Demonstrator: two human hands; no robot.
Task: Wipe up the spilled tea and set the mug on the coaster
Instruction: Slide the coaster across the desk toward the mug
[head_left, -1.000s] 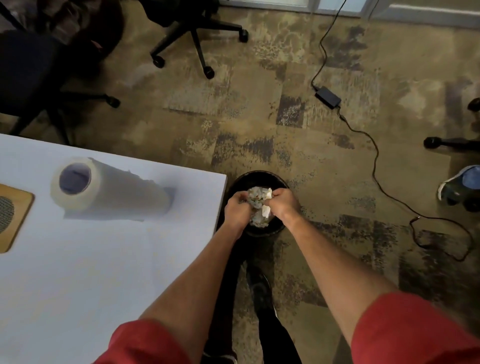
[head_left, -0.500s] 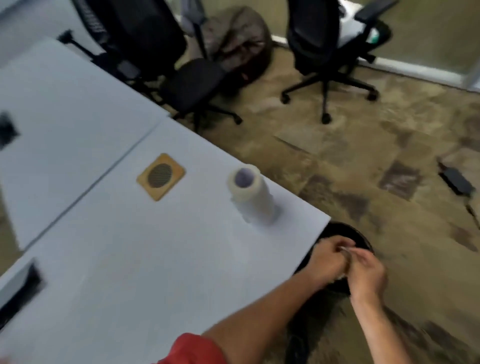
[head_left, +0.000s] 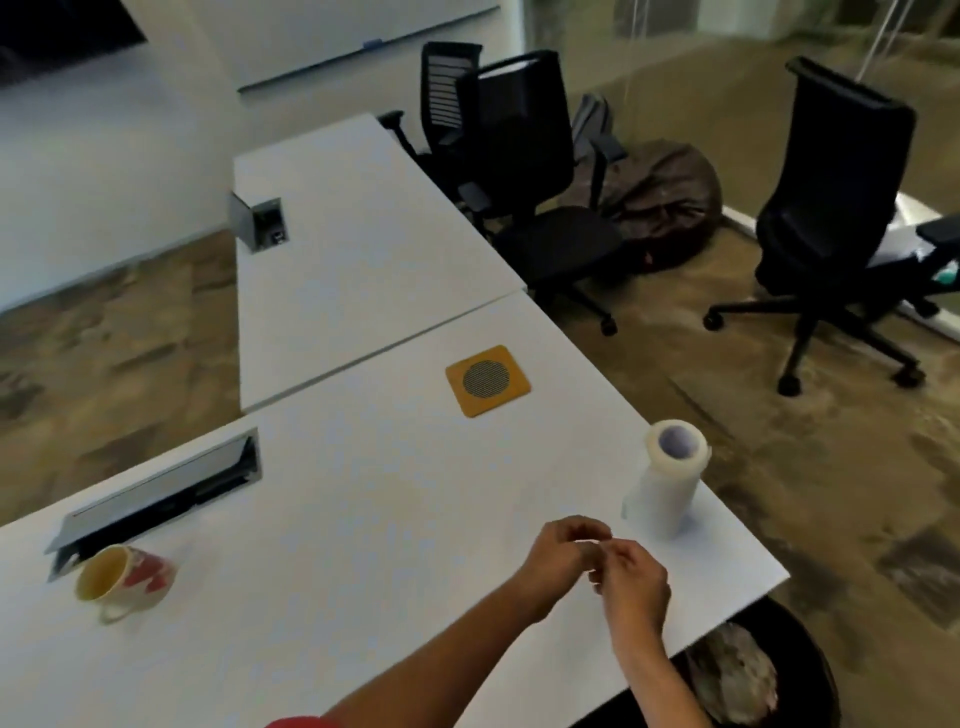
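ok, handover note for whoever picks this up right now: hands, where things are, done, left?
Hands: left hand and right hand are together above the table's near right part, fingers touching; nothing visibly held.
Things: mug lies on its side at the table's left, by the cable hatch. Coaster is bare, further back. Paper towel roll stands upright near the right edge. Crumpled used towels are in the bin beside the table.
Done: no spill visible on the tabletop; wiping looks finished.
Left: right the mug and set it on the coaster.
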